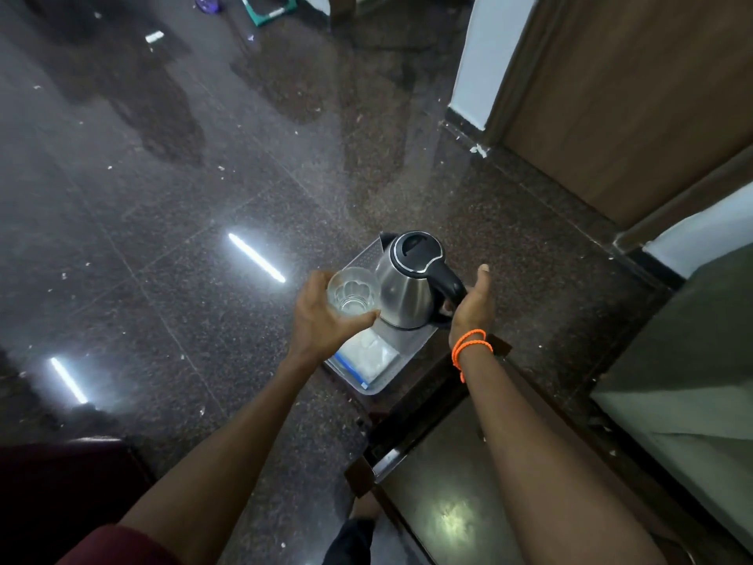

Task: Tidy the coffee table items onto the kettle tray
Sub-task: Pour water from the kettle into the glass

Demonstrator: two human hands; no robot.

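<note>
Currently: Glass and Kettle Held at the Tray

Landmark: the grey rectangular plastic tray (411,346), which projects beyond the corner of the dark wood-framed glass-topped coffee table (444,475) over a dark speckled polished stone floor (163,238).

1. Surface and room. The floor carries pale litter specks and reflects two bright strip lights, left of the tray. Right of the tray, beyond it, stand a brown wooden door (635,95) and white wall sections with dark skirting.

2. Tray contents. A stainless-steel electric kettle with black lid and handle (407,287) stands on the far half of the tray. A flat white packet with a blue edge (368,356) lies on the near half.

3. Hands. The left hand (322,320) is wrapped around a clear drinking glass (352,293), held upright above the tray, just beside the kettle. The right hand (472,303), with orange cords (472,344) at the wrist, is curled about the kettle handle, thumb raised.

4. Limits. The left hand hides the tray's left edge. The kettle base and right fingertips cannot be made out.
</note>
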